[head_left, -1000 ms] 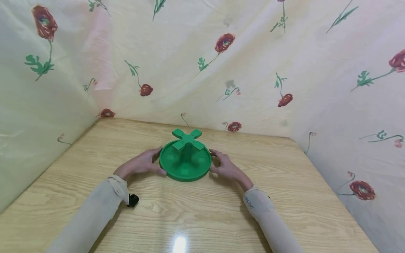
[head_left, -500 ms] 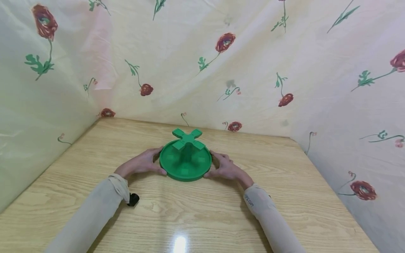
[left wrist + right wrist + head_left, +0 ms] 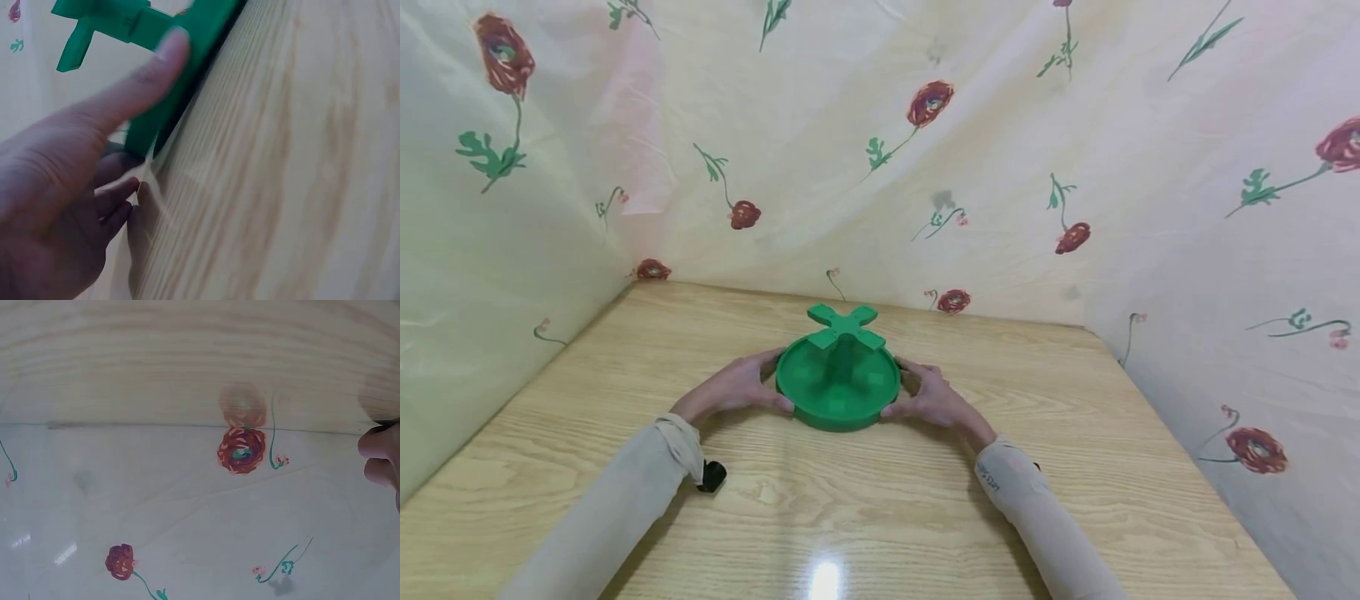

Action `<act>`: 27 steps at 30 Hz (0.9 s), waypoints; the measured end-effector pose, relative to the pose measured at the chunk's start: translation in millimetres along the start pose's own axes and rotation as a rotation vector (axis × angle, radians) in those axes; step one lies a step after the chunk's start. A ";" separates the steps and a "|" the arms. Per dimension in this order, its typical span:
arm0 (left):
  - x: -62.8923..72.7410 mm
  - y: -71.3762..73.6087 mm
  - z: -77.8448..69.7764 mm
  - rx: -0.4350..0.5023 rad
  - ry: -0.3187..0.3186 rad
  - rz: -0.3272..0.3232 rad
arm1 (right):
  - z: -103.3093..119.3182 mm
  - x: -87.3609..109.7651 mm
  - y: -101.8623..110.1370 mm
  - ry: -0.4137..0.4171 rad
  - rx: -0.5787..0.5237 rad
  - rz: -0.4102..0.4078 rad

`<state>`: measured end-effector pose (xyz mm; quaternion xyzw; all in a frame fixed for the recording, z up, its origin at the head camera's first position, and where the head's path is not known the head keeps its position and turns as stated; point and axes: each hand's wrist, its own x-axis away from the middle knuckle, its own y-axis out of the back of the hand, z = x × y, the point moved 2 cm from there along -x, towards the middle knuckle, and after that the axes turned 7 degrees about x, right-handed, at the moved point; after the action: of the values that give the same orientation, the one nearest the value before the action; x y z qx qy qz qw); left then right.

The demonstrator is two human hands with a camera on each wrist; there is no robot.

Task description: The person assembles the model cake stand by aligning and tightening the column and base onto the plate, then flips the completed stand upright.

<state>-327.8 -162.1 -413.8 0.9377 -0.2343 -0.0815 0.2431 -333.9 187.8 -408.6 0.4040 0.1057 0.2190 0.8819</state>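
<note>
A green round tray (image 3: 838,422) with a low rim stands near the middle of the table; a central post carries a flat cross-shaped top (image 3: 844,323). My left hand (image 3: 741,386) grips the tray's left side, thumb at the front of the rim and fingers round the back. On the opposite side my right hand (image 3: 934,400) holds the rim in the same way. The left wrist view shows the left thumb (image 3: 140,84) against the tray's wall, with a dark strip along its underside. Only some right-hand fingers (image 3: 378,450) appear at the right wrist view's edge; the tray is out of sight there.
The light wood table (image 3: 850,517) extends to a flower-patterned sheet (image 3: 820,167) behind it and on both sides. A small black object (image 3: 712,477) shows beside the left sleeve (image 3: 617,500). The right sleeve (image 3: 1037,517) crosses the table's front right.
My right thumb has closed in on the tray's front rim. Since half a second ago, the cross-shaped top looks flatter and the tray's front wall taller. My left hand has kept its hold.
</note>
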 end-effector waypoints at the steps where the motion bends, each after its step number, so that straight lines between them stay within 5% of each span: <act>1: -0.1 0.3 -0.2 0.029 0.000 -0.005 | 0.5 1.0 1.4 0.005 -0.036 0.000; 9: -0.2 2.8 -6.6 0.239 -0.036 -0.055 | 9.4 7.3 9.3 -0.059 -0.311 0.010; 16: 2.2 -0.6 -19.6 0.262 0.066 -0.102 | 23.4 9.4 16.0 -0.103 -0.593 -0.027; 23: -3.6 1.8 -62.9 0.234 0.160 -0.139 | 38.1 12.6 36.2 -0.275 -0.793 -0.230; 27: -7.9 11.2 -92.2 0.198 0.197 -0.118 | 49.0 14.7 52.4 -0.336 -0.767 -0.237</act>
<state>-314.6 -128.4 -327.8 0.9727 -0.1609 0.0203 0.1662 -318.9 192.3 -337.1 0.0623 -0.0825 0.0708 0.9921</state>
